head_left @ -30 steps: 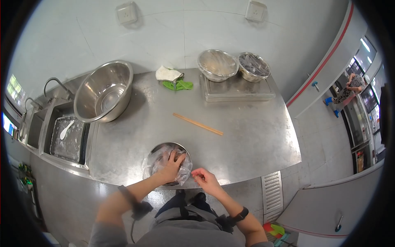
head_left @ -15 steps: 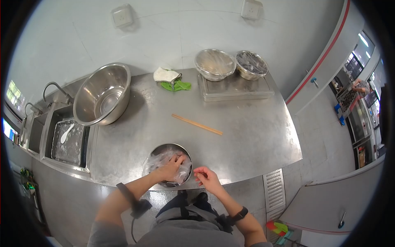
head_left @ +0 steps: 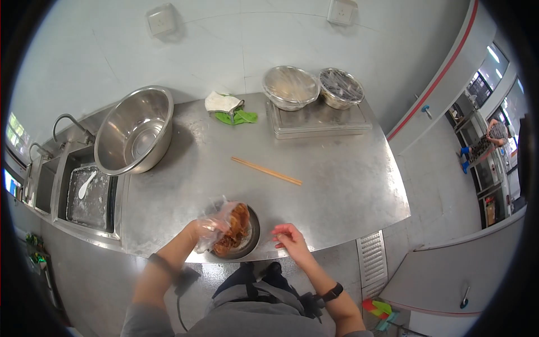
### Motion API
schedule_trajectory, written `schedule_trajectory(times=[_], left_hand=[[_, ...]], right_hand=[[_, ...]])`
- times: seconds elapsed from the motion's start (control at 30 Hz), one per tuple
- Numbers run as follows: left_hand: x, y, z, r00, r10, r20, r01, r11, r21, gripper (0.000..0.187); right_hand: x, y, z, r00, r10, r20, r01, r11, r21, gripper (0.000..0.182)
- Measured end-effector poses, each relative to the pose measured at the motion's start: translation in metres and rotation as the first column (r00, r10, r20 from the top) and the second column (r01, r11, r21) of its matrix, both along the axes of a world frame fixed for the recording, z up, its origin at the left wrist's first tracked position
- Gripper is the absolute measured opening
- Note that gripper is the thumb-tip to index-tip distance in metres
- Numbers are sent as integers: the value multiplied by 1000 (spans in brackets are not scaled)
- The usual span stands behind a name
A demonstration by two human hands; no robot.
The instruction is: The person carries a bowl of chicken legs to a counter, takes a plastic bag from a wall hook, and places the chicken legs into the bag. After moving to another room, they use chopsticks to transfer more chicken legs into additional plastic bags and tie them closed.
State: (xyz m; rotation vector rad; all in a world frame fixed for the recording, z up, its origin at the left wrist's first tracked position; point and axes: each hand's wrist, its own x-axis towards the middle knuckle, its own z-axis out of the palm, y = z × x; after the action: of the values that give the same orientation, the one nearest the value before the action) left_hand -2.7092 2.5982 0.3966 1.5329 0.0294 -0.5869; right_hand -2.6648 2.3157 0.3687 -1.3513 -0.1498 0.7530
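A metal bowl [head_left: 256, 229] sits at the near edge of the steel counter, and reddish-brown food [head_left: 238, 224] shows inside it. My left hand [head_left: 200, 230] is over the bowl's left side, closed on crumpled clear plastic wrap [head_left: 210, 240]. The wrap covers its fingers in part and hangs over that side of the food. My right hand [head_left: 291, 242] hovers to the right of the bowl, apart from it, with loosely bent, separated fingers and nothing held. Farther back on the counter lies a pair of wooden chopsticks [head_left: 266, 171].
A large steel basin [head_left: 163, 132] stands tilted beside the sink [head_left: 119, 205], where a white spoon [head_left: 87, 184] lies. Two wrapped bowls [head_left: 291, 88] rest on a flat metal box [head_left: 320, 126] at the back. Cloths [head_left: 224, 104] lie nearby. Another person [head_left: 496, 133] is far right.
My left hand has drawn the plastic wrap up and left, uncovering the food in the bowl. My right hand has shifted slightly right, its fingers a little more spread.
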Motion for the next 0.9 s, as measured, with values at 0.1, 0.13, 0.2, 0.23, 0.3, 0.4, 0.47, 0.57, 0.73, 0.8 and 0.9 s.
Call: schedule_trajectory(times=[0.1,0.13,0.2,0.23,0.3,0.4,0.47,0.57,0.73,0.8,0.9], left_hand=[[-14,0,18,949,220,-225,-313,736,-600,83],[-15,-4,26,933,254,-254,-358,628,-691,82],[-13,-16,47,912,328,-247,-389,502,-772,81],[-12,-23,59,900,375,-221,-394,486,-780,82],[-9,-36,80,868,466,-171,-400,453,-797,85],[-9,-45,94,855,471,-218,-383,291,-877,85],[-7,-44,90,855,476,-207,-349,232,-908,86],[-5,-45,91,860,484,-162,-295,212,-932,86],[-5,-46,86,807,540,-240,-376,156,-913,85],[-7,-45,86,847,494,-196,-344,230,-910,85],[-4,-50,86,874,468,-127,-301,318,-899,91]], right_hand=[[9,-1,8,1000,-27,-4,27,999,20,17],[12,3,12,1000,-28,-11,28,999,45,18],[17,12,23,999,-24,-25,26,995,99,19],[19,17,28,999,-5,-39,10,989,149,22],[17,32,37,997,34,-65,-17,969,247,27],[9,54,42,980,145,-137,-80,917,392,40],[4,67,39,893,277,-354,-74,867,492,45],[-3,76,38,703,472,-532,-45,776,630,44],[-9,69,20,773,542,-329,-162,670,724,37],[-18,59,38,863,409,-296,-233,842,486,34],[-18,51,27,886,303,-351,29,719,694,34]])
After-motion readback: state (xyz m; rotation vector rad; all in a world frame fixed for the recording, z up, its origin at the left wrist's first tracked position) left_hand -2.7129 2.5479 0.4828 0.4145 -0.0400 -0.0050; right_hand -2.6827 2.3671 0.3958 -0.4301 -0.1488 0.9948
